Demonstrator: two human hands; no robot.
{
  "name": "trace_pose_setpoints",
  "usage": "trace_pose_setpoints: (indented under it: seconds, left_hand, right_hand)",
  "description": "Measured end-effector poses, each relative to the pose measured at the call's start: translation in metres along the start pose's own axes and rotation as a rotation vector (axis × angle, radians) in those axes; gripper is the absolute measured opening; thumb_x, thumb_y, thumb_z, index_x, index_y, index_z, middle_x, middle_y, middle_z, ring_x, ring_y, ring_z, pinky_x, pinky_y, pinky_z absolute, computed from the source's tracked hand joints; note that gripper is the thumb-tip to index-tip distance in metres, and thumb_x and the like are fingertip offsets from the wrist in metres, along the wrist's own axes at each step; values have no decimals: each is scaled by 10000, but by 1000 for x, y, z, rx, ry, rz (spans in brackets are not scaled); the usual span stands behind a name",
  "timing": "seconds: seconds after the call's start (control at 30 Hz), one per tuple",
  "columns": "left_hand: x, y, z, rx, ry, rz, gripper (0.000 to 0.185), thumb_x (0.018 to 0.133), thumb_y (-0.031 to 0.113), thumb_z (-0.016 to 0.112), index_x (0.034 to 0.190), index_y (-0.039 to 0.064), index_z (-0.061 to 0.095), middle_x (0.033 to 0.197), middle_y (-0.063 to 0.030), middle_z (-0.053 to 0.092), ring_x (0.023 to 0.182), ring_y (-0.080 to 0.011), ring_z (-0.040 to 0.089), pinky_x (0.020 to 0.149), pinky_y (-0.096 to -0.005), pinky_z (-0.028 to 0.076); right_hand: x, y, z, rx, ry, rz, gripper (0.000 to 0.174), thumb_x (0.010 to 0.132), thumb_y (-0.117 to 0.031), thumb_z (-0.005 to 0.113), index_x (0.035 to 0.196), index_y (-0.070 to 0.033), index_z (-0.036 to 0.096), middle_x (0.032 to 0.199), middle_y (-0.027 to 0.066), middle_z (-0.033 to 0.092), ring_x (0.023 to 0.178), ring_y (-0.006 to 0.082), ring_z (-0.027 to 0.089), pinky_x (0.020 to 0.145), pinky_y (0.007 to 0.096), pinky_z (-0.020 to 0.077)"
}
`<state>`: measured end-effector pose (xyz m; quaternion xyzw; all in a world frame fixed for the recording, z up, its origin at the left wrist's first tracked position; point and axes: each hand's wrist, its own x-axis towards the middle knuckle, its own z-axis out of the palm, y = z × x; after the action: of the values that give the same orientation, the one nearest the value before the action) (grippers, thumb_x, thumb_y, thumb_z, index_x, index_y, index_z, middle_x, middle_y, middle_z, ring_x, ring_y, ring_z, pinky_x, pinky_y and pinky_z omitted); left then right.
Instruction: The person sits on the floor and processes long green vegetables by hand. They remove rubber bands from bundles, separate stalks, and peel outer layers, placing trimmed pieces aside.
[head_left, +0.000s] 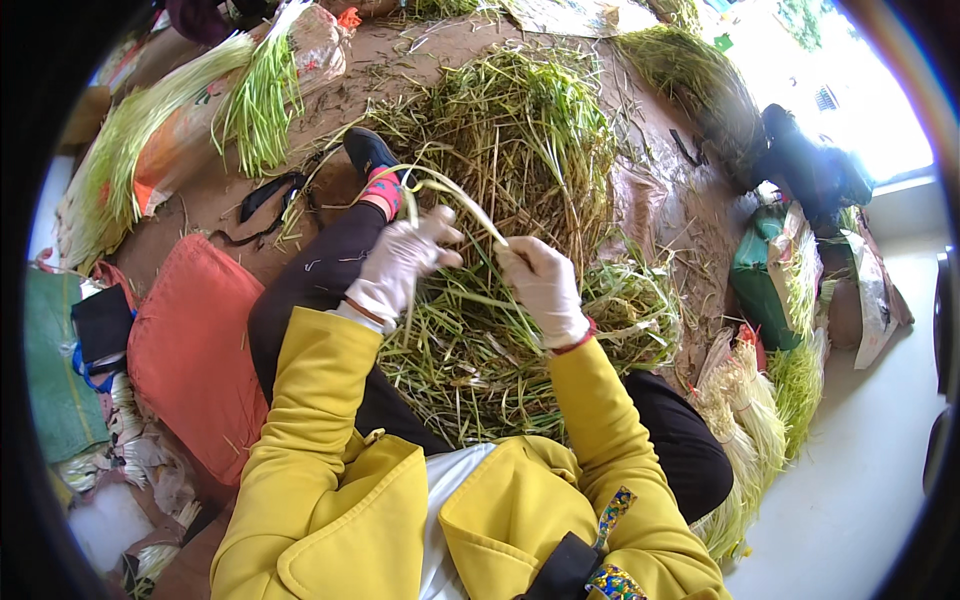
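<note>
My right hand (544, 289), in a pale glove with a red band at the wrist, pinches a few pale green grass-like stems (465, 196) between thumb and fingers. The stems arch up and left, bending over in a loop above my left hand (405, 262). That hand wears a similar glove, is slightly blurred, and has its fingers spread. A strand runs down behind it; whether it touches the palm is hidden. Beneath both hands, a loose heap of green and brownish stems (480, 352) lies between my legs. It extends to a taller pile (525, 127) ahead.
A red cushion-like bundle (199, 352) is at my left. Long grass bundles (259, 97) rest on sacks at the upper left. Tied pale bundles (739, 420) lie by my right knee, near a green bag (765, 274). A black strap (274, 195) is on the floor.
</note>
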<state>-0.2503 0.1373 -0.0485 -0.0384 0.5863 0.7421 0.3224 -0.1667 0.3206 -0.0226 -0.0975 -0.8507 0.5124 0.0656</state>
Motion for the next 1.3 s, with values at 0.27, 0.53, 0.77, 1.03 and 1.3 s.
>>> trace_pose_setpoints:
  seconds: [0.27, 0.53, 0.77, 1.03, 1.3]
  left_hand:
    - [6, 14, -12, -429, 211, 233, 214, 874, 280, 640, 933, 74, 636, 819, 3, 619, 689, -98, 588, 665, -195, 489]
    - [3, -24, 22, -477, -200, 116, 353, 946, 342, 501, 1040, 10, 574, 1039, -135, 631, 968, -281, 627, 858, -403, 517]
    - [35, -11, -37, -1058, -326, 178, 386, 995, 314, 337, 796, 78, 570, 637, 0, 525, 949, -289, 643, 937, -572, 426]
    - [25, 30, -40, -1048, -41, 312, 314, 984, 257, 384, 833, 70, 586, 640, -20, 554, 915, -289, 656, 899, -564, 464]
    - [8, 34, -17, -881, 121, 245, 259, 962, 271, 457, 1087, 79, 577, 689, 26, 521, 937, -228, 641, 882, -545, 467]
  right_hand:
    - [-33, 20, 12, 42, -421, 94, 256, 899, -29, 558, 1152, -47, 594, 646, -31, 546, 540, 42, 506, 480, 193, 426]
    - [-28, 6, 27, 470, -340, -35, 242, 904, -51, 574, 1144, -20, 573, 774, -55, 536, 629, 52, 452, 595, 193, 407]
    - [-70, 61, -10, 597, -347, 244, 262, 914, -66, 564, 1162, 13, 592, 722, -42, 533, 597, 30, 468, 504, 171, 372]
    - [-58, 59, -23, -348, -325, -85, 683, 771, -335, 736, 1348, -113, 446, 1213, 242, 549, 1122, 321, 556, 947, 395, 452]
    - [7, 19, 30, 152, -561, -308, 389, 850, -279, 672, 1154, -43, 611, 1055, 103, 646, 951, 218, 612, 855, 308, 483]
